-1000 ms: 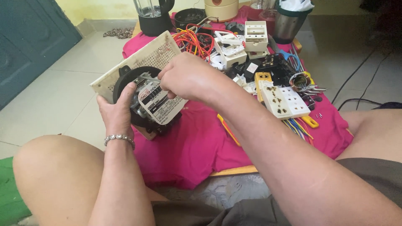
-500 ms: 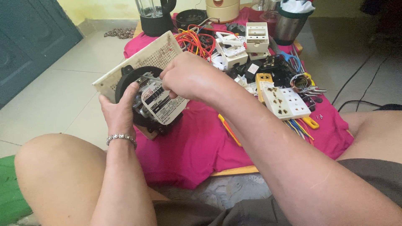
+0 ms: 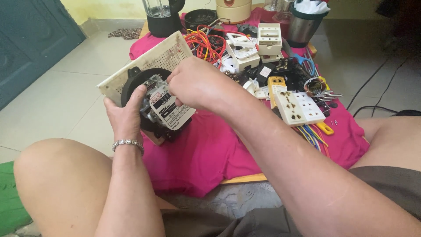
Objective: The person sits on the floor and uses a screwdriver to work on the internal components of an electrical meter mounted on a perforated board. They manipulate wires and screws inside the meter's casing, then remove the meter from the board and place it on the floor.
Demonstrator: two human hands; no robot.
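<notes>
My left hand [image 3: 126,115] grips a round black electric meter [image 3: 163,109] with a white label plate, mounted on a cream perforated board [image 3: 149,61], and holds it tilted above the pink cloth [image 3: 206,153]. My right hand [image 3: 193,83] is closed around a thin metal tool [image 3: 157,81], likely a screwdriver, whose tip touches the top of the meter's inner works. The tool's handle is hidden inside my fist.
On the pink cloth lie a white multi-socket block [image 3: 299,106], white plastic housings [image 3: 268,39], orange and red wires [image 3: 206,44], coloured wires [image 3: 312,134] and a yellow tool [image 3: 325,128]. Blender jars [image 3: 163,15] and a steel cup [image 3: 303,24] stand at the back. My knees flank the cloth.
The meter and board have shifted slightly; my right hand stays at the meter's top with the tool, moving only a little.
</notes>
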